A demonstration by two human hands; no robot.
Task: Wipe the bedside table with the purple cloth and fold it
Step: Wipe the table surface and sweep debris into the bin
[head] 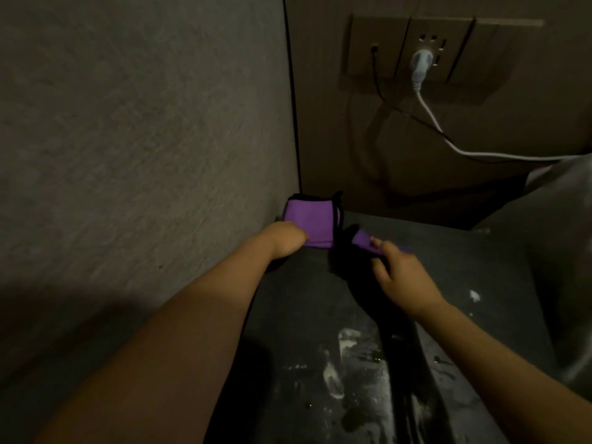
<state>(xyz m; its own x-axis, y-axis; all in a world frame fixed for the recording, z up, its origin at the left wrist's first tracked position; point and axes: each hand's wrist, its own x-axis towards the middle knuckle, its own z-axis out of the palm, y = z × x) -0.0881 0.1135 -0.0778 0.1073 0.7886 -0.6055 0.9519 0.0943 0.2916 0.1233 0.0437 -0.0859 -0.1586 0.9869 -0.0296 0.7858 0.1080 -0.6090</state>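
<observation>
Pale smears and scuffs mark the near part of the dark worktop (320,299). Farther in, the right hand (404,277) pinches a narrow end of the purple cloth (309,224) between thumb and fingers. To its left, the left hand (288,240) is closed on the cloth's folded, black-edged part, which sits at the worktop's far left corner against the grey wall (144,139). Beyond, a white plug (421,60) sits in a wall socket, its cable trailing right.

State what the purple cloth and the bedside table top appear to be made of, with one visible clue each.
Purple cloth: soft woven or microfibre fabric, matte, black-edged; it folds in layers. Bedside table top: hard, dark, smooth, perhaps painted wood or laminate; pale smears sit on its surface.
</observation>
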